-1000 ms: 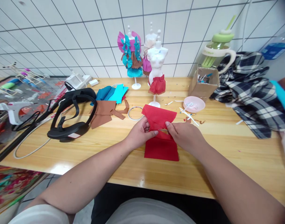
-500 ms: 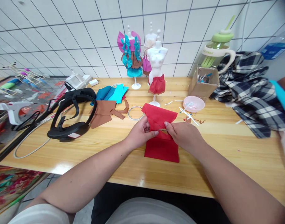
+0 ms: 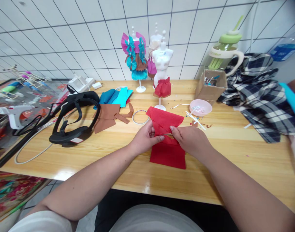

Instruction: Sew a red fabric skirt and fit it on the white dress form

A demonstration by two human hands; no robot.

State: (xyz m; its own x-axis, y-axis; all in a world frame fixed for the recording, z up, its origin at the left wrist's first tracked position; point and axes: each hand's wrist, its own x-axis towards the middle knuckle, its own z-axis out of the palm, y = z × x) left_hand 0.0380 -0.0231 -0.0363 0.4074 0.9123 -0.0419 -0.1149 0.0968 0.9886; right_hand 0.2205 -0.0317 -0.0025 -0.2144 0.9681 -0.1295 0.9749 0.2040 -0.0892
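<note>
A piece of red crepe paper (image 3: 165,119) is held up between my two hands above the table. My left hand (image 3: 147,136) grips its lower left part, with the thumb pointing right and the fingers curled behind. On the right edge, the thumb of my right hand (image 3: 189,138) presses on the front; its other fingers are hidden. Below my hands lies a darker red sheet (image 3: 168,156) on the wood. Just beyond the paper stands a small white mannequin (image 3: 163,59) wearing a red skirt (image 3: 162,87).
A dressed mannequin (image 3: 135,58) stands behind. Left are brown sheets (image 3: 106,112), blue paper (image 3: 117,97), a black head strap (image 3: 73,135) and a glue gun (image 3: 14,114). A pink bowl (image 3: 205,108), cardboard box (image 3: 205,90), green-lidded cup (image 3: 226,48) and checked cloth (image 3: 256,93) are right.
Almost nothing differs. Both hands keep their hold on the red crepe paper, which has shifted only very slightly.
</note>
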